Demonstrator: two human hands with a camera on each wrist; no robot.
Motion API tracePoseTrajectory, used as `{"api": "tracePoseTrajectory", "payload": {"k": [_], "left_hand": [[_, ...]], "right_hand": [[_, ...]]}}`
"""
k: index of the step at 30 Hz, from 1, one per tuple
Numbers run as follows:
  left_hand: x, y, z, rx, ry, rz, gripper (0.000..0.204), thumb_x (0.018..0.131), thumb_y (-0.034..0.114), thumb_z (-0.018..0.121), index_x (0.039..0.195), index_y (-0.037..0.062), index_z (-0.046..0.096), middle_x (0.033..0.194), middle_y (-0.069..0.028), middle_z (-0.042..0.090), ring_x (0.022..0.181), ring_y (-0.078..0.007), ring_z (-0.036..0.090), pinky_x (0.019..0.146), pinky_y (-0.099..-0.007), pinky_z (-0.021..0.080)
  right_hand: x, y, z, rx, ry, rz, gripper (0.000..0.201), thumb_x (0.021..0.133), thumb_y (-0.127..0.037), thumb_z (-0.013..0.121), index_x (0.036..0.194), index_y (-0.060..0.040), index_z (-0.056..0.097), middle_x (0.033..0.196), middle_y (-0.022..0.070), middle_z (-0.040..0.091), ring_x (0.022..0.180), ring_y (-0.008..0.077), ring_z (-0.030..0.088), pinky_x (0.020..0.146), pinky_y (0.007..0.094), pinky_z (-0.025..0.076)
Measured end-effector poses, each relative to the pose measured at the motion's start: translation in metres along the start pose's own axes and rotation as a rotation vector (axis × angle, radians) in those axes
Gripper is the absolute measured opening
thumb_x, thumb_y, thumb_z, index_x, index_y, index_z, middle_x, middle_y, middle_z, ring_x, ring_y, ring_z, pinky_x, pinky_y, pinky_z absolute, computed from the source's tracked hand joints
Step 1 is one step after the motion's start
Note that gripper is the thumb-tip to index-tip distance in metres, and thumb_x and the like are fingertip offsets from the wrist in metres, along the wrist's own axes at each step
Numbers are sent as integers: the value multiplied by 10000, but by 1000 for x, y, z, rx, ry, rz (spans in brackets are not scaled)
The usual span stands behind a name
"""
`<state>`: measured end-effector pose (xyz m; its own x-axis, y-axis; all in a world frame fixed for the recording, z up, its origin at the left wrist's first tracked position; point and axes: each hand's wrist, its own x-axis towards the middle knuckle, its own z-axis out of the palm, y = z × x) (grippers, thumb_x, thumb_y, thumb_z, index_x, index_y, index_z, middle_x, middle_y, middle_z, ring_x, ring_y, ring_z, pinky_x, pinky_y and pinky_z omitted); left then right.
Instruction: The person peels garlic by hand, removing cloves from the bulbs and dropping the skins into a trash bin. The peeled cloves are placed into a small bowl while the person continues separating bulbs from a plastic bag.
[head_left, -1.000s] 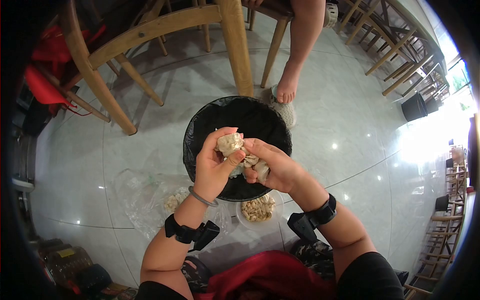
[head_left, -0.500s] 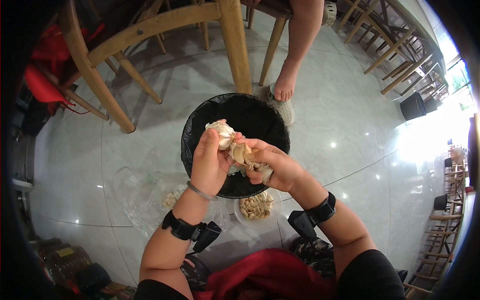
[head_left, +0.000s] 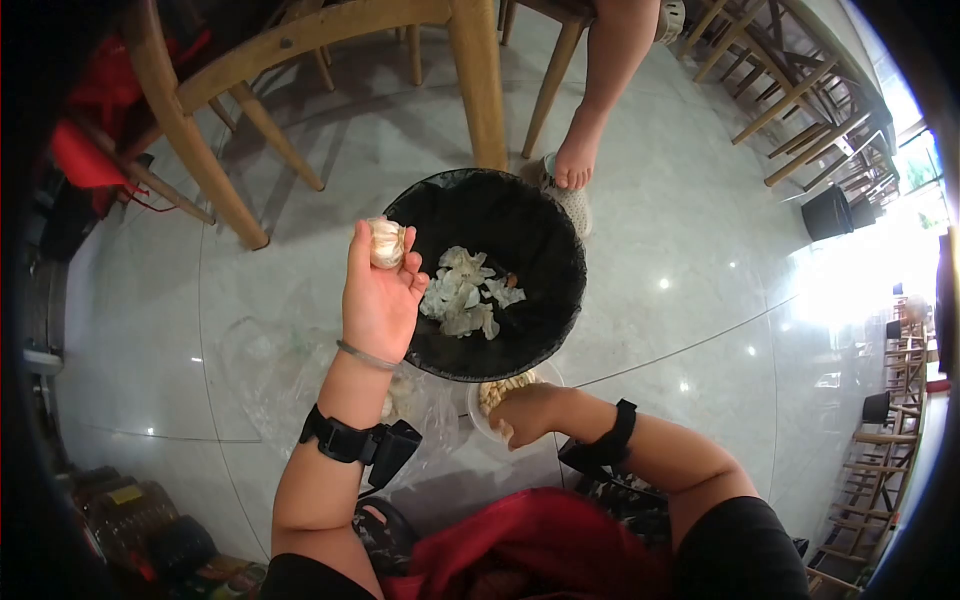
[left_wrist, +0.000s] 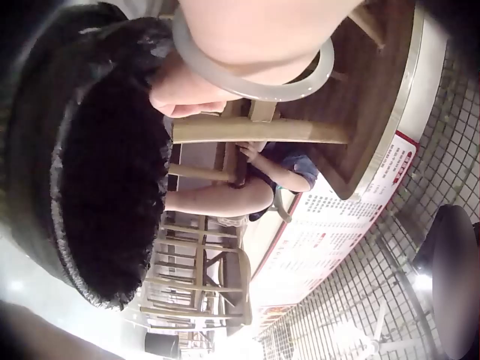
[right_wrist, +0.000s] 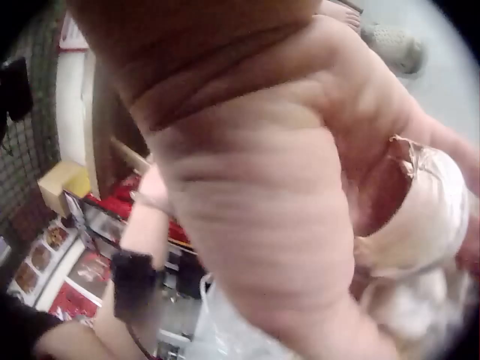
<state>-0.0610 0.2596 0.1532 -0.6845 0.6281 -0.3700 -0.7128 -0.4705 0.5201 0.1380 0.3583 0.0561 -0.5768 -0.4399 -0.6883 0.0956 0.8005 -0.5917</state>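
Observation:
My left hand (head_left: 380, 305) holds a whitish garlic bulb (head_left: 387, 244) in its fingers at the left edge of a black-lined bin (head_left: 545, 225). Pale papery garlic skins (head_left: 462, 290) lie inside the bin. Low on the near side, my right hand (head_left: 530, 412) is over a clear round bowl (head_left: 475, 408) with garlic cloves (head_left: 496, 390) in it, covering much of it. In the right wrist view, garlic cloves (right_wrist: 424, 217) still in their skin sit within that hand's curled fingers. The left wrist view shows part of the left hand beside the bin, with the bulb out of sight.
A clear plastic bag (head_left: 265, 385) with pale pieces in it lies on the floor, partly behind the left forearm. Beyond the bin are a wooden chair (head_left: 478, 90) and another person's foot (head_left: 576, 160) on a light shoe. Bulky containers (head_left: 130, 510) stand at lower left.
My hands, together over the bin with the garlic, have parted. The left hand has moved left with the bulb; the right has come down toward me, over the bowl. The skins in the bin are now exposed.

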Motion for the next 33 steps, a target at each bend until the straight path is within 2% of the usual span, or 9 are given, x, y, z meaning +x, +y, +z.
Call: {"api": "tracePoseTrajectory", "payload": {"k": [7, 10, 14, 17, 24, 26, 29, 30, 33], "left_hand": [[-1, 4, 1, -111, -41, -56, 216, 898, 276, 526, 979, 76, 523, 1021, -70, 578, 733, -113, 507, 630, -248, 404], [0, 3, -3, -126, -68, -41, 224, 885, 228, 530, 1010, 42, 521, 1045, -102, 577, 753, -135, 520, 687, -268, 445], [2, -2, -2, -90, 8, -5, 229, 883, 165, 533, 1040, -1, 513, 1063, -120, 573, 880, -187, 571, 833, -308, 491], [1, -6, 2, -67, -7, -2, 217, 889, 137, 528, 1046, -13, 511, 1066, -118, 572, 985, -215, 580, 899, -315, 493], [-5, -11, 8, 146, -89, 12, 314, 891, 121, 571, 1170, 64, 439, 1098, -79, 556, 1036, -226, 583, 884, -291, 492], [-8, -11, 12, 267, -112, 68, 391, 882, 95, 585, 1222, 73, 393, 1114, -81, 545, 1036, -222, 585, 876, -289, 495], [-12, -16, 14, 414, -194, 122, 459, 871, 39, 586, 1266, 84, 357, 1134, -83, 538, 1052, -222, 583, 859, -280, 498], [-14, -18, 14, 475, -218, 153, 447, 876, 18, 569, 1267, 97, 368, 1145, -81, 540, 1068, -226, 578, 850, -272, 499], [-14, -22, 14, 576, -315, 202, 489, 850, -18, 592, 1271, 89, 368, 1144, -88, 536, 1050, -221, 585, 833, -263, 497]], "right_hand": [[0, 55, -3, 76, 747, 467, 499, 713, -387, 685, 1084, -62, 611, 1041, 127, 632, 995, 290, 608, 782, 390, 508], [-17, 82, -7, 18, 484, 638, 471, 759, -360, 651, 1078, -17, 592, 1022, 181, 627, 995, 295, 607, 789, 400, 512], [-13, 92, 3, 699, 366, 678, 311, 829, -265, 540, 960, 12, 588, 820, 186, 670, 630, 274, 673, 601, 343, 570], [-2, 99, 14, 714, 361, 603, 272, 845, -208, 477, 950, 18, 583, 690, 145, 670, 505, 250, 651, 499, 332, 562], [-11, 92, -1, 727, 310, 527, 201, 824, -167, 534, 878, -24, 665, 755, 131, 686, 584, 196, 669, 549, 292, 552], [-24, 115, -21, 153, 587, 480, 248, 716, -168, 661, 955, -106, 672, 912, 161, 669, 815, 295, 656, 730, 367, 530], [-47, 124, -55, 282, 1189, 690, 206, 757, -66, 563, 943, -109, 639, 869, 188, 642, 836, 370, 615, 745, 441, 498], [-54, 116, -64, 247, 1552, 550, 164, 802, -66, 553, 952, -73, 616, 771, 150, 636, 710, 289, 633, 659, 371, 502], [-73, 64, -99, 664, 1769, 179, 148, 839, -64, 571, 984, -45, 590, 731, 63, 593, 625, 122, 557, 590, 255, 457]]}}
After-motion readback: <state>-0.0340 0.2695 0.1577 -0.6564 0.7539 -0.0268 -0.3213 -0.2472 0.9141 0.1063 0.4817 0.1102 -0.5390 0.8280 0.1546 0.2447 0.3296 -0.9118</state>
